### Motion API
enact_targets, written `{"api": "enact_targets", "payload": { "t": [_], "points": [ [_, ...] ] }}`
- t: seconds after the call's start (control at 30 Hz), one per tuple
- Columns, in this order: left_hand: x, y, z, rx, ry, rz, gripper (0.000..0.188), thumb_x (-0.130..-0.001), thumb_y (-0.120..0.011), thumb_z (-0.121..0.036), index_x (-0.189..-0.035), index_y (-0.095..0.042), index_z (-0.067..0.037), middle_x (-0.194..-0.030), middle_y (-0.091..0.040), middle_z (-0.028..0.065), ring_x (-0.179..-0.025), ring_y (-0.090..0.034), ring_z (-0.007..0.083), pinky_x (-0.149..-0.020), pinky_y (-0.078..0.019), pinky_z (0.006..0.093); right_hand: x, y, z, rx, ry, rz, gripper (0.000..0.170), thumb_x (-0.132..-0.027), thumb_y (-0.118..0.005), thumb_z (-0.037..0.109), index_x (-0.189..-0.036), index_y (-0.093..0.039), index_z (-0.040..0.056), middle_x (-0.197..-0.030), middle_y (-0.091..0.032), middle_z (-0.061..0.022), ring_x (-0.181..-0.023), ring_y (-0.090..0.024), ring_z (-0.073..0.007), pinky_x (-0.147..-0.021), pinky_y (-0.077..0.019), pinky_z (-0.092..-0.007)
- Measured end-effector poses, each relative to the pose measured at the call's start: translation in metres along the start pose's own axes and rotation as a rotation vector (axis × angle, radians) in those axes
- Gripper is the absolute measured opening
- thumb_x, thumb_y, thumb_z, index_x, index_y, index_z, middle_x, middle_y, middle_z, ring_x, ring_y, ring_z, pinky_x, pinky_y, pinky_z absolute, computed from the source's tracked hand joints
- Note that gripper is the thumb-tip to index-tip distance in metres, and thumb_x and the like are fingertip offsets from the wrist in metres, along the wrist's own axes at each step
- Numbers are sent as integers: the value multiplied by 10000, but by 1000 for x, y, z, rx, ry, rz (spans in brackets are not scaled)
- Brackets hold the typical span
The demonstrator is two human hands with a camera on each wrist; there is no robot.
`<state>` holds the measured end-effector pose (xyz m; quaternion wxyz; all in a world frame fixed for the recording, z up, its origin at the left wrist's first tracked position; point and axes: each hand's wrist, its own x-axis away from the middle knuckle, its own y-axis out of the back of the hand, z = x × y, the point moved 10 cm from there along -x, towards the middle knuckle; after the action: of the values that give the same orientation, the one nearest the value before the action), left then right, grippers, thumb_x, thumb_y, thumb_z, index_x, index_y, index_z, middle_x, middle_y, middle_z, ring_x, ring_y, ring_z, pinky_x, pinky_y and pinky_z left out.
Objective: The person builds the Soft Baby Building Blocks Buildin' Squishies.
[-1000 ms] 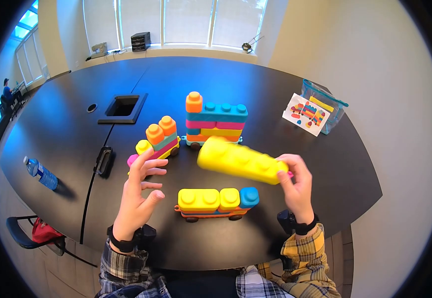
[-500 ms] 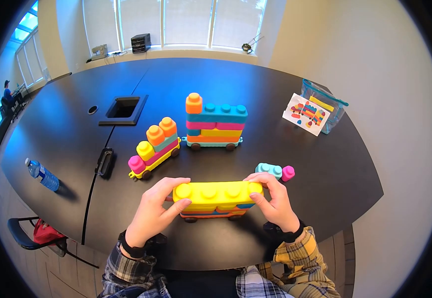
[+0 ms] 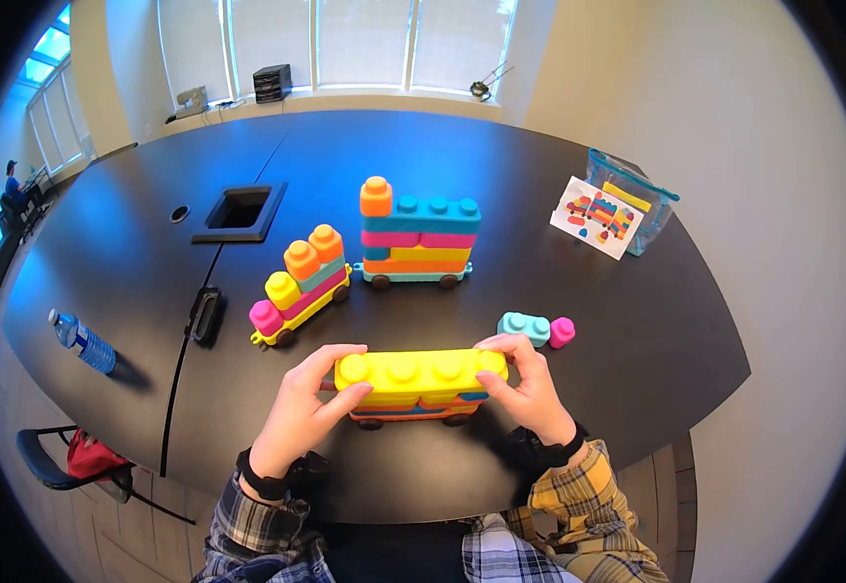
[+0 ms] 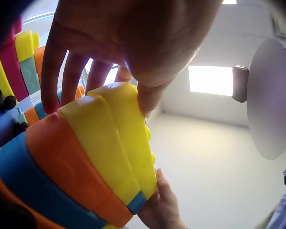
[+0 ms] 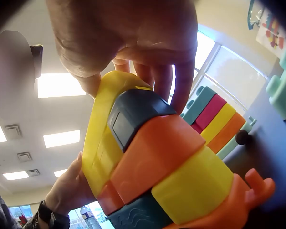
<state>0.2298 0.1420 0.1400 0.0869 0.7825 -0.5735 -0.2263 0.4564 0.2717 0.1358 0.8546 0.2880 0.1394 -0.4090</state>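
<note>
A long yellow brick [image 3: 423, 369] lies across the top of a stacked wagon of orange, blue and yellow bricks. My left hand [image 3: 301, 413] grips its left end between thumb and fingers, and my right hand [image 3: 535, 394] grips the right end. In the left wrist view the yellow brick [image 4: 128, 129] rests against the yellow layer below it, above an orange brick [image 4: 71, 167]. From the right wrist, a dark blue brick [image 5: 143, 112] shows under the yellow one [image 5: 97, 138], with an orange wheeled base [image 5: 229, 205] at the bottom.
Behind stand a tall wagon [image 3: 418, 243] and a stepped wagon [image 3: 304, 291]. A light teal brick [image 3: 524, 328] and a pink brick [image 3: 562, 332] lie to the right. Farther out are a picture card [image 3: 595, 216], a clear bag [image 3: 648, 219] and a water bottle [image 3: 83, 342].
The long yellow brick has come from the right onto the front wagon. My left hand, earlier raised and free, now grips its left end. The teal and pink bricks have come into sight.
</note>
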Motion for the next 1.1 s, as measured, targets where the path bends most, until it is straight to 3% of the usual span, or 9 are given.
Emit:
{"api": "enact_targets", "payload": {
  "t": [0.5,0.57,0.67,0.73,0.8,0.83,0.87,0.97,1.1],
  "points": [
    [2,-5,9,71,43,16,414,-971,-743,-164,-1347,-605,-57,-1243,-683,144,-1160,-694,272,-937,-625,394,9,-5,-12,-68,-30,-26,376,-980,-752,192,-1274,-582,30,-1112,-707,-128,-1049,-693,-235,-940,-526,-349],
    [2,-6,7,53,19,15,406,-976,-728,-151,-1350,-598,-58,-1240,-683,131,-1156,-683,247,-915,-606,365,9,-2,-10,-67,-41,-17,392,-983,-753,204,-1291,-585,29,-1139,-709,-133,-1075,-693,-239,-955,-526,-352],
    [1,-5,5,33,-2,23,401,-981,-715,-141,-1354,-591,-59,-1236,-681,118,-1153,-673,224,-902,-584,341,-1,12,-2,19,-3,87,427,-1017,-714,354,-1286,-642,31,-1224,-706,-136,-1185,-679,-259,-1027,-511,-367],
    [2,-5,6,34,6,29,403,-981,-716,-144,-1355,-591,-58,-1235,-680,119,-1154,-674,226,-911,-581,345,-8,44,-15,33,-23,-50,412,-1006,-707,355,-1266,-658,39,-1226,-708,-140,-1161,-691,-289,-1050,-503,-392],
    [2,-6,5,29,1,31,406,-981,-717,-152,-1355,-592,-57,-1235,-677,119,-1160,-674,231,-921,-576,352,-17,64,-12,711,-8,-64,394,-970,-729,287,-1272,-655,44,-1221,-713,-141,-1141,-690,-319,-1091,-479,-422],
    [2,-6,4,30,1,29,406,-981,-717,-152,-1355,-592,-57,-1235,-677,119,-1160,-674,231,-921,-576,352,-18,67,-27,851,7,-24,447,-918,-766,226,-1315,-637,64,-1248,-697,-137,-1150,-669,-340,-1156,-424,-509],
    [2,-6,4,29,10,31,406,-982,-717,-155,-1357,-592,-58,-1236,-677,118,-1166,-673,234,-920,-578,356,-16,72,-38,851,9,-26,447,-918,-766,226,-1315,-637,64,-1248,-697,-137,-1150,-669,-340,-1156,-424,-509],
    [2,-6,6,31,5,27,407,-983,-715,-160,-1359,-593,-62,-1241,-677,117,-1177,-671,237,-918,-582,362,-7,74,-95,1083,-185,175,576,-866,-813,177,-1396,-597,114,-1320,-648,-117,-1226,-627,-330,-1191,-343,-649],
    [2,-6,6,31,-4,23,410,-984,-715,-164,-1363,-594,-66,-1250,-677,114,-1188,-668,238,-917,-587,365,-8,70,-116,1122,-233,311,555,-872,-805,167,-1385,-597,119,-1300,-649,-130,-1235,-624,-333,-1182,-349,-653]
  ]
}}
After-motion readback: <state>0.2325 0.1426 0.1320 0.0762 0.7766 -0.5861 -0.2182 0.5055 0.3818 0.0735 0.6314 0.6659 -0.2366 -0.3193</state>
